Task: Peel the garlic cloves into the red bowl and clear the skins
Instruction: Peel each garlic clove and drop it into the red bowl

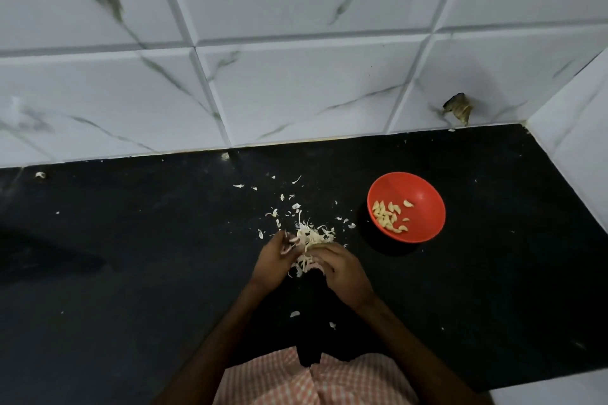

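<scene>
Seems past the peeling: cloves (pixel 390 215) already in the bowl (pixel 424 187), beyond and right of the hands, lying every which way, no common axis. Left to do: clearing skins (pixel 312 235). Left hand (pixel 274 260) and right hand (pixel 342 268) cupped, fingers curled round the heap between them; more scattered beyond on the counter (pixel 131 273).

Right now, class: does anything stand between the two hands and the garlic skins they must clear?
Nothing visible does. The left hand and right hand hold the skin pile; the red bowl sits aside.
</scene>
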`<state>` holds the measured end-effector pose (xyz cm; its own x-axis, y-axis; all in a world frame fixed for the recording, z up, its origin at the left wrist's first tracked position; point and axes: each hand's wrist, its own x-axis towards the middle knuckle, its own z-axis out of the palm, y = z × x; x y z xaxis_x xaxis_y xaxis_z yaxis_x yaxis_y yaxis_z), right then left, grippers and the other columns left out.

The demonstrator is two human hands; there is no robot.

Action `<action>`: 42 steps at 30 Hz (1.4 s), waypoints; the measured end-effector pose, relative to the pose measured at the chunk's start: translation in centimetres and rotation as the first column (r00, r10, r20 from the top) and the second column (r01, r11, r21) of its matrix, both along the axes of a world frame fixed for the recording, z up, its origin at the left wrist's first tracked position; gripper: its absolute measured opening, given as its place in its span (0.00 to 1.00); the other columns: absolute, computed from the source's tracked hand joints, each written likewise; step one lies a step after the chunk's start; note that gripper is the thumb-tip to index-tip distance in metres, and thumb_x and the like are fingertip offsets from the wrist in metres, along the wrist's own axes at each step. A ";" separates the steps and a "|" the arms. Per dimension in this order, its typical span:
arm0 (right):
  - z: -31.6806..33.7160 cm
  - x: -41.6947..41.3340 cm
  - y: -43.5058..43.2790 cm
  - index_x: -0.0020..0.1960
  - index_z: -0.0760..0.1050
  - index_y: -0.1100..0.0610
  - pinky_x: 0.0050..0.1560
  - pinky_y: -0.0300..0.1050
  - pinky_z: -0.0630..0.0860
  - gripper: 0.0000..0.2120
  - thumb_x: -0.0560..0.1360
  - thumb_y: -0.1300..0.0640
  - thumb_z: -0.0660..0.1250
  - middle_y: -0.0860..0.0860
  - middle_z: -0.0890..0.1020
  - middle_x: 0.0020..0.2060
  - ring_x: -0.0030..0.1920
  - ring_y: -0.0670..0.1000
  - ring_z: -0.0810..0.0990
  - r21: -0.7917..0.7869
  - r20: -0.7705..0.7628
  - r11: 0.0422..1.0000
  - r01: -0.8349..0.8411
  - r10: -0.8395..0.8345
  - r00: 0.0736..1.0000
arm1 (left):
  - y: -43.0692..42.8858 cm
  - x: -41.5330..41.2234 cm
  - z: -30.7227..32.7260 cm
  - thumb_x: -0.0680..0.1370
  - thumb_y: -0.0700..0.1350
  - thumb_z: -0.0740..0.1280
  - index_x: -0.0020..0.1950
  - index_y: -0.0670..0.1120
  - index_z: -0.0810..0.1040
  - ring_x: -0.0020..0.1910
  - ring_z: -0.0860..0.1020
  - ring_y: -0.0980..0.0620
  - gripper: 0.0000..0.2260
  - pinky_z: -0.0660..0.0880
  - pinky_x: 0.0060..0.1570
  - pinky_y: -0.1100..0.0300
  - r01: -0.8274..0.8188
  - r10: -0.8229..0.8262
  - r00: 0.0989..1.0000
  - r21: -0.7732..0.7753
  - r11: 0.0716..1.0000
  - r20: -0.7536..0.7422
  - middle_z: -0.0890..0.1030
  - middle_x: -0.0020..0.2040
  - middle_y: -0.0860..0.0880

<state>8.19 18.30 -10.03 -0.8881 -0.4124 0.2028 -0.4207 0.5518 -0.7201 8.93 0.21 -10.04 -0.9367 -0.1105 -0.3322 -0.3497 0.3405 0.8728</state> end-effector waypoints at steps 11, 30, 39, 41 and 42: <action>5.4 -1.9 -1.7 0.62 0.79 0.54 0.60 0.38 0.72 0.15 0.77 0.51 0.71 0.47 0.77 0.59 0.61 0.45 0.74 -0.036 -0.137 0.997 0.073 -0.077 0.988 | 2.4 -1.5 6.9 0.84 0.34 0.58 0.58 0.35 0.77 0.48 0.84 0.47 0.09 0.82 0.42 0.60 -0.400 0.318 0.906 0.813 0.422 0.281 0.83 0.51 0.39; 8.8 -2.4 -1.7 0.45 0.77 0.51 0.47 0.39 0.75 0.17 0.76 0.38 0.68 0.43 0.81 0.39 0.44 0.43 0.79 -0.109 0.120 0.960 0.257 -0.244 0.962 | 3.3 -1.1 7.3 0.85 0.44 0.61 0.48 0.37 0.78 0.25 0.70 0.57 0.12 0.65 0.23 0.64 -0.139 0.161 0.987 0.376 0.916 -0.026 0.74 0.30 0.50; 10.6 -2.5 -1.2 0.48 0.75 0.55 0.42 0.42 0.77 0.11 0.82 0.48 0.63 0.43 0.79 0.40 0.41 0.43 0.79 -0.109 0.131 0.990 0.094 -0.079 0.988 | 3.8 -0.6 9.0 0.84 0.52 0.57 0.37 0.41 0.75 0.32 0.68 0.55 0.21 0.65 0.34 0.57 -0.078 0.122 0.958 0.172 0.982 -0.259 0.70 0.31 0.50; 11.0 -2.7 -1.0 0.51 0.76 0.56 0.45 0.46 0.77 0.07 0.83 0.53 0.63 0.46 0.80 0.43 0.43 0.44 0.79 -0.052 0.122 0.998 0.020 -0.014 0.992 | 3.5 -0.8 9.4 0.83 0.55 0.58 0.32 0.49 0.71 0.30 0.65 0.56 0.21 0.62 0.32 0.60 -0.121 0.163 0.943 0.158 0.980 -0.289 0.67 0.28 0.53; 11.2 -2.7 -0.9 0.52 0.75 0.56 0.45 0.46 0.77 0.07 0.84 0.53 0.61 0.46 0.80 0.43 0.43 0.44 0.79 -0.012 0.107 1.000 -0.024 0.025 0.994 | 3.3 -0.8 9.6 0.83 0.56 0.58 0.31 0.51 0.70 0.29 0.64 0.57 0.21 0.62 0.31 0.62 -0.118 0.153 0.940 0.130 0.984 -0.304 0.66 0.28 0.53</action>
